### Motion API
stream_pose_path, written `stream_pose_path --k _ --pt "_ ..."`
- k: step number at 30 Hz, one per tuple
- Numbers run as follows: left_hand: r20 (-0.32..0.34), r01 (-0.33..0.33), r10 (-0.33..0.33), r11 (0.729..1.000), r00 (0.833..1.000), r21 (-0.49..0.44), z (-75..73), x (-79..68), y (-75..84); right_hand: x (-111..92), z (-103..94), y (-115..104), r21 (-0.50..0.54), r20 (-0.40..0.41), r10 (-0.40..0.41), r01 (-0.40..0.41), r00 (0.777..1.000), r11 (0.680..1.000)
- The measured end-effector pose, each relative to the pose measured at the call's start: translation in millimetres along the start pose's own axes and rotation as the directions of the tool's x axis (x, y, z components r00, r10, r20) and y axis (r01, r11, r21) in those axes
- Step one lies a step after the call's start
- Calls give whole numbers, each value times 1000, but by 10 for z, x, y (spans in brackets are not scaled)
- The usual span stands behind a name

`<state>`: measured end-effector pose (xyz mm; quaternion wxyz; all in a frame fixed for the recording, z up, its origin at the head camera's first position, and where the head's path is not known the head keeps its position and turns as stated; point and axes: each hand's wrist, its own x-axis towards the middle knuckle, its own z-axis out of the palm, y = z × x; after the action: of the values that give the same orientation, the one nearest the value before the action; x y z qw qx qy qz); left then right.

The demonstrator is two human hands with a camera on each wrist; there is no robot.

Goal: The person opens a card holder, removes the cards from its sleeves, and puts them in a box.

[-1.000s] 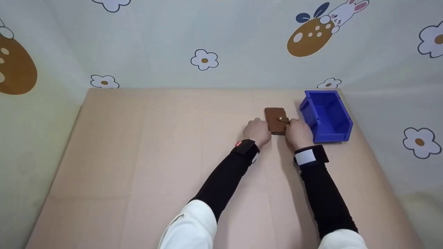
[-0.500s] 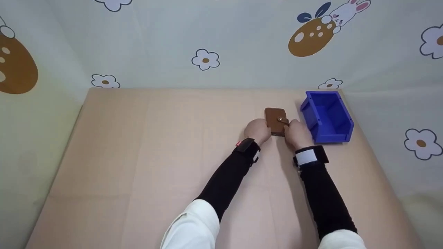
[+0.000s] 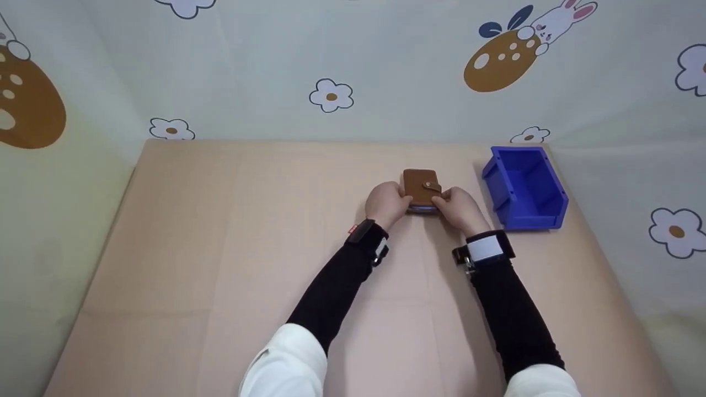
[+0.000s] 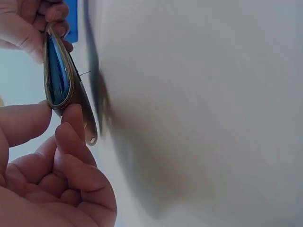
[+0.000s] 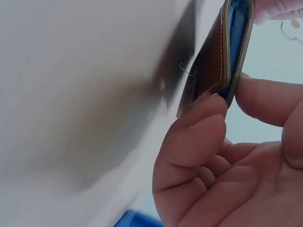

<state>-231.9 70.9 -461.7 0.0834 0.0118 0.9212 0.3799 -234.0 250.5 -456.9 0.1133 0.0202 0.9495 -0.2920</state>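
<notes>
A brown leather card holder (image 3: 420, 186) with a snap strap (image 3: 431, 186) is held between both hands near the back of the table. My left hand (image 3: 388, 203) pinches its left edge between thumb and fingers. On the strap side, my right hand (image 3: 462, 210) grips the lower right corner the same way. Blue sleeves (image 4: 57, 80) show inside the end facing me in the left wrist view. The right wrist view shows the card holder (image 5: 218, 56) tilted, with its shadow on the surface beside it. A thin loose thread sticks out from its underside.
A blue plastic bin (image 3: 527, 190) with an open top stands at the back right corner, to the right of my right hand. Behind the beige tabletop (image 3: 265, 248) hangs a pale curtain (image 3: 265, 66) printed with flowers and a rabbit.
Both hands have moved left with the card holder, away from the bin. Its near end has tipped up and now shows the blue sleeves. The right thumb now lies on the front cover.
</notes>
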Motion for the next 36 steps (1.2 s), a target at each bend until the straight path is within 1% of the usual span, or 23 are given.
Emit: stream_pose_path --k 6,11,16,21,24,32,36 --pt "-41 25 -26 999 999 -43 -255 -61 -210 7 146 -270 47 6 -37 36 999 998" --pt "-67 37 -42 996 997 -75 -464 -151 -407 -1 306 -505 70 7 -73 73 997 995" --pt "-97 46 -53 996 994 -73 -613 -237 -623 -1 488 -703 37 27 -112 111 993 993" --pt "-104 58 -63 997 993 -51 -699 -314 -796 -13 647 -843 -13 66 -137 138 988 990" --pt "-107 56 -61 997 992 -53 -729 -358 -854 -34 696 -894 -30 72 -148 150 986 988" --pt "-100 55 -57 998 993 -21 -780 -462 -932 -105 766 -949 -39 89 -165 169 982 985" --pt "-87 47 -45 999 995 23 -784 -488 -946 -137 791 -941 -63 105 -160 167 981 984"
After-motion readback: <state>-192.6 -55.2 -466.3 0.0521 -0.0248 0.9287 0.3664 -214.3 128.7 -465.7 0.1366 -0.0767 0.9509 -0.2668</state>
